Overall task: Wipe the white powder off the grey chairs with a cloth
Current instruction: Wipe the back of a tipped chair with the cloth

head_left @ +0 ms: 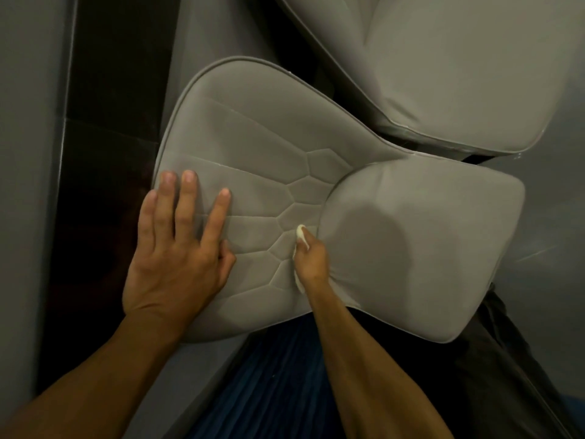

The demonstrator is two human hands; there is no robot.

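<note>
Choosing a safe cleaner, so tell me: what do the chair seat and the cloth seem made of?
The chair seat: probably padded matte grey fabric or suede-like faux leather; stitched grooves, and it puckers under the right hand. The cloth: soft, pale, crumpled; fabric or tissue, too small to tell.

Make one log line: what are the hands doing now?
left hand: flat on grey chair | right hand: grips cloth at crease

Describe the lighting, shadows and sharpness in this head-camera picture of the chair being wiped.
Head view: dim, flat light, no glare; a soft round shadow lies on the chair, just right of the cloth held by the right hand; the dark floor at left loses detail; everything is slightly soft.
</note>
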